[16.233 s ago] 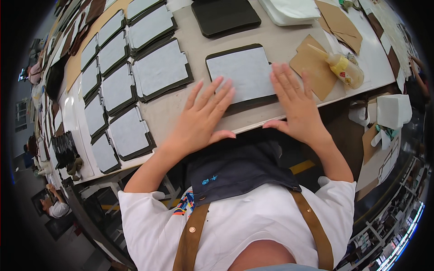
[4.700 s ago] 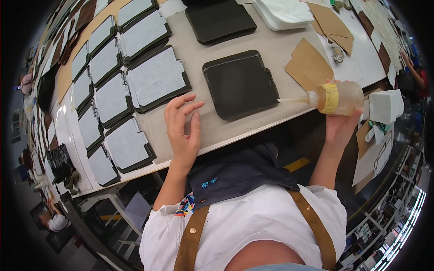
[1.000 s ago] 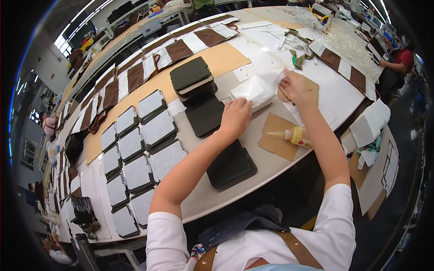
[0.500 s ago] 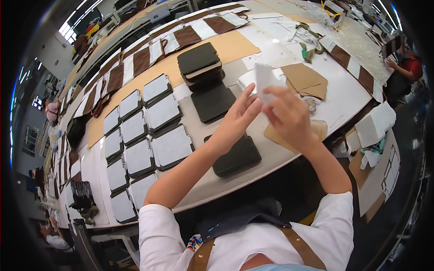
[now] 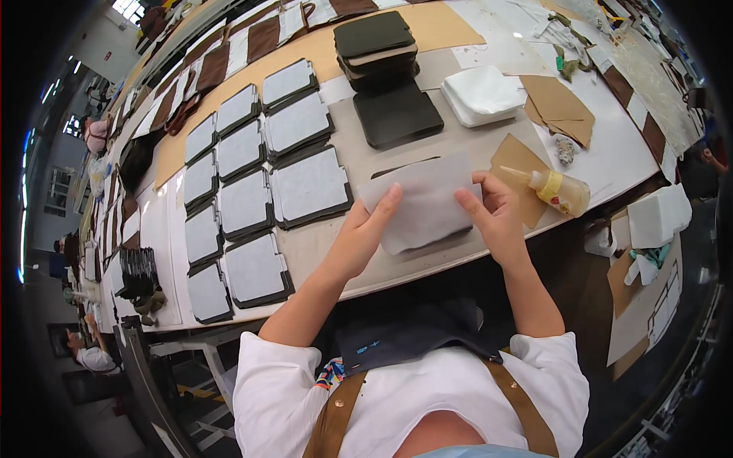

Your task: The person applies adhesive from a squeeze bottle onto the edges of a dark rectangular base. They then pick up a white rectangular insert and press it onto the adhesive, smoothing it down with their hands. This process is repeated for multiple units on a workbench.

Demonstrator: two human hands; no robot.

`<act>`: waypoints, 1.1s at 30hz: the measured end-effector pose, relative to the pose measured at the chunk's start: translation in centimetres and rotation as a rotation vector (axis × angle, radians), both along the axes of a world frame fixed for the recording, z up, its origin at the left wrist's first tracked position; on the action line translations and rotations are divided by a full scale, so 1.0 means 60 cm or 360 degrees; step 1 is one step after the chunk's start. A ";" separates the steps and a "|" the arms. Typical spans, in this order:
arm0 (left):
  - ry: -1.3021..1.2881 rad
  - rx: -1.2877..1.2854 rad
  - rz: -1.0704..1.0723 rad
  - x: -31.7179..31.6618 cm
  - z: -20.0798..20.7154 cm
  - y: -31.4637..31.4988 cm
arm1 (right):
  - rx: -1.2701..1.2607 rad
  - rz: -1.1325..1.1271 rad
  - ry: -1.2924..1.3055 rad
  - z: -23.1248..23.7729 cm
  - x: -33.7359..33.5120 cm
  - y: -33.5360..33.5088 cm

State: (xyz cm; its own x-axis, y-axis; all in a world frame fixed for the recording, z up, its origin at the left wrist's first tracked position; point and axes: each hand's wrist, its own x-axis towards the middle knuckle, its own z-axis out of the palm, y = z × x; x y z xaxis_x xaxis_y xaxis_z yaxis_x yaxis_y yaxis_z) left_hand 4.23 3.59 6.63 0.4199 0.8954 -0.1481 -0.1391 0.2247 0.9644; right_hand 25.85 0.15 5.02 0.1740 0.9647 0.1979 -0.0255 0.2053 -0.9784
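A thin white sheet (image 5: 427, 206) is stretched between my two hands, over a dark panel stack (image 5: 402, 166) that shows only at its edges. My left hand (image 5: 366, 233) pinches the sheet's left side, thumb on top. On the opposite side my right hand (image 5: 496, 214) grips it between thumb and curled fingers. Whether the sheet touches the panels beneath, I cannot tell. Just beyond lies a flat dark panel (image 5: 397, 114), and to its right a pile of white sheets (image 5: 482, 95).
Several dark panels topped with white sheets (image 5: 309, 183) stand in rows at left. A taller dark stack (image 5: 374, 38) rises at the back. Near my right hand, a squeeze bottle (image 5: 563, 192) lies on brown card (image 5: 515, 164). The table edge (image 5: 397, 271) runs before me.
Both hands have come down and nearer with the white sheet, which is now spread flat over the near dark stack. The bottle, hidden behind my right arm before, now shows.
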 end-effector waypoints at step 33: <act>0.1074 0.0892 0.0352 -0.034 -0.105 -0.029 | -0.0071 -0.0279 -0.1183 -0.059 -0.016 0.038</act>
